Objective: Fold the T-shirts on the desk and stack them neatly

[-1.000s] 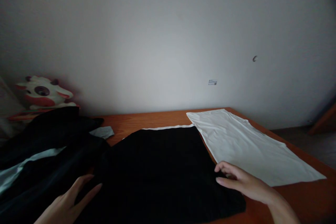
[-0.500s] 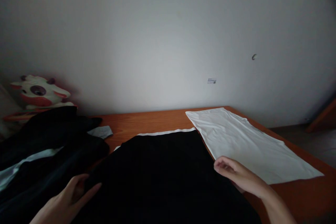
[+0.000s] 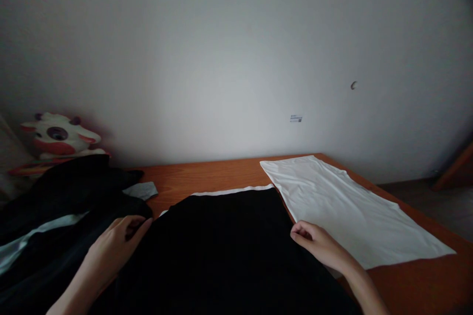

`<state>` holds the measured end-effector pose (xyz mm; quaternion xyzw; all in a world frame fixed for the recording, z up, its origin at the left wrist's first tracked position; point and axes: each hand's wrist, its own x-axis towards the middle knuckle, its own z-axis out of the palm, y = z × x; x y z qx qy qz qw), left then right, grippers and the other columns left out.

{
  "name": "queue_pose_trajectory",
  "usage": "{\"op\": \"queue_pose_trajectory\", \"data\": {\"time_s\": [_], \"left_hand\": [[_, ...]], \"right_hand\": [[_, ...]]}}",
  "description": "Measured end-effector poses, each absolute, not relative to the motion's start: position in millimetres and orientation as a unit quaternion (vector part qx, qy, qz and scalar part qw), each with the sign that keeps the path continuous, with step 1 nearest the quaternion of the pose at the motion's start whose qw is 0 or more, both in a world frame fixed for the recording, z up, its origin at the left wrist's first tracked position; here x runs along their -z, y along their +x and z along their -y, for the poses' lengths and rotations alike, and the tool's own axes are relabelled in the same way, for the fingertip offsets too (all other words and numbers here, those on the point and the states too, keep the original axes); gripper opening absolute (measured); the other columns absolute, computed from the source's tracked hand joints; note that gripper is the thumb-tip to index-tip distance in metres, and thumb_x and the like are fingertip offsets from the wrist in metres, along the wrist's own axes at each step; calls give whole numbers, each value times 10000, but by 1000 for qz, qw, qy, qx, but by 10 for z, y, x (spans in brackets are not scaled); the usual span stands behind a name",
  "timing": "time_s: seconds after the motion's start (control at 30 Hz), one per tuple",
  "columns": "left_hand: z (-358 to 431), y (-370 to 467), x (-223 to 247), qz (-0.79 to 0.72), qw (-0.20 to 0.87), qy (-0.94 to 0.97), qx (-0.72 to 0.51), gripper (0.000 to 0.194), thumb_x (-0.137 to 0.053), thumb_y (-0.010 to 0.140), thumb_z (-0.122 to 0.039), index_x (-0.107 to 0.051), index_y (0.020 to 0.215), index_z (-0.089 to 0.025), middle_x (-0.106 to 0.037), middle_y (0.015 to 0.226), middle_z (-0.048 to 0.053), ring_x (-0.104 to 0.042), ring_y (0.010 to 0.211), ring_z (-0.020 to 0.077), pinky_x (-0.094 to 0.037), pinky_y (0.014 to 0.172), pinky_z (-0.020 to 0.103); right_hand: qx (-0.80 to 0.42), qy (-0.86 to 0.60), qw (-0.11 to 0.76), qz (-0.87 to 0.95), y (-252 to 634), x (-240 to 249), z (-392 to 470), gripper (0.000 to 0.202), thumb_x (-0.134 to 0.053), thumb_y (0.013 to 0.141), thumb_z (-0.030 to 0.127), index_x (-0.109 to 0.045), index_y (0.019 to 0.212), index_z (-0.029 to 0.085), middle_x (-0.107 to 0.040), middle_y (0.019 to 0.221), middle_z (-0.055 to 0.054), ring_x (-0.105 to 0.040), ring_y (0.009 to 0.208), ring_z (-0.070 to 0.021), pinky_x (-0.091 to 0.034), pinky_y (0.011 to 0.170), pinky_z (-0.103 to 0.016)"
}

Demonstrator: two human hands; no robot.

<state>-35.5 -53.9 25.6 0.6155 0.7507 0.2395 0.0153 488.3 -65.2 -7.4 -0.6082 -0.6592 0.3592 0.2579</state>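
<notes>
A black garment lies spread across the table in front of me, its lower part running out of view at the bottom. A strip of white cloth shows along its far edge. My left hand pinches the garment's left edge, thumb against the curled fingers. On the opposite edge, my right hand has its fingertips closed on the black fabric, just beside a flat white garment. The exact fold between the fingers is hidden on both sides.
Dark clothes with a pale stripe are heaped at the left, a grey piece of cloth poking out from them. Behind stands a cow-shaped toy. The orange-brown wooden table meets a plain wall.
My left hand has moved up and to the right along the garment's left side, and its fingers have closed on the edge. My right hand has shifted slightly left.
</notes>
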Motion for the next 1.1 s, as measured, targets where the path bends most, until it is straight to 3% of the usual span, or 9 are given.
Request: {"op": "queue_pose_trajectory", "data": {"time_s": [0.1, 0.2, 0.37, 0.53, 0.6, 0.7, 0.8, 0.93, 1.1], "left_hand": [[250, -206, -383, -742, 95, 644, -159, 555, -512, 776, -717, -757, 864, -227, -793, 927, 106, -745, 876, 301, -551, 821, 382], [134, -57, -408, -745, 104, 648, -118, 484, -550, 767, -677, -770, 822, -249, -803, 898, 88, -748, 849, 315, -548, 775, 386], [395, 203, -309, -610, 33, 761, -218, 332, -539, 845, -511, -774, 848, -276, -778, 946, 55, -719, 921, 246, -526, 862, 326], [621, 287, -217, -640, 269, 693, -197, 603, -372, 903, -695, -755, 789, -244, -716, 681, 17, -656, 565, 188, -505, 569, 285], [595, 236, -168, -697, 204, 649, -225, 606, -386, 869, -718, -751, 851, -235, -709, 684, 17, -656, 566, 204, -504, 570, 302], [513, 137, -72, -724, 40, 638, -257, 624, -495, 796, -719, -725, 1061, -203, -751, 957, 87, -717, 881, 289, -548, 823, 370], [474, 90, -6, -753, 1, 612, -242, 799, -521, 740, -770, -677, 1184, -124, -705, 1190, 192, -669, 1120, 370, -495, 1013, 458], [493, 126, -56, -754, 54, 618, -217, 606, -500, 781, -724, -712, 990, -196, -745, 1039, 124, -715, 966, 310, -533, 920, 400], [540, 194, -150, -724, 50, 638, -257, 326, -539, 771, -587, -614, 770, -270, -716, 792, 22, -704, 750, 224, -521, 715, 299]], "right_hand": [[-351, -611, 261, 659, 4868, 96, 634, 310, -564, 852, 502, -689, 875, 218, -719, 816, -33, -660, 821, -236, -473, 757, -318], [-348, -609, 257, 665, 4884, 118, 621, 326, -548, 860, 512, -690, 883, 219, -720, 823, -34, -658, 830, -238, -469, 761, -317], [-342, -611, 256, 667, 4900, 130, 613, 354, -525, 864, 534, -689, 887, 221, -727, 828, -36, -666, 834, -242, -466, 760, -317], [-326, -617, 263, 666, 4879, 140, 612, 344, -517, 860, 539, -668, 856, 230, -728, 806, -35, -671, 811, -245, -470, 744, -318], [-319, -622, 259, 667, 4878, 149, 606, 350, -510, 857, 545, -663, 855, 230, -728, 808, -39, -674, 812, -249, -473, 754, -326], [-309, -629, 253, 667, 4879, 164, 596, 357, -499, 852, 551, -662, 850, 233, -726, 796, -40, -674, 799, -250, -472, 744, -332], [-302, -636, 257, 662, 4872, 167, 593, 349, -507, 842, 555, -661, 833, 242, -723, 770, -33, -671, 772, -247, -469, 717, -330], [-305, -634, 263, 660, 4864, 164, 599, 341, -517, 837, 548, -667, 836, 242, -724, 768, -34, -674, 767, -250, -471, 722, -332], [-308, -629, 264, 663, 4880, 186, 599, 345, -513, 855, 549, -665, 860, 240, -727, 792, -33, -679, 787, -249, -473, 737, -329]]}}
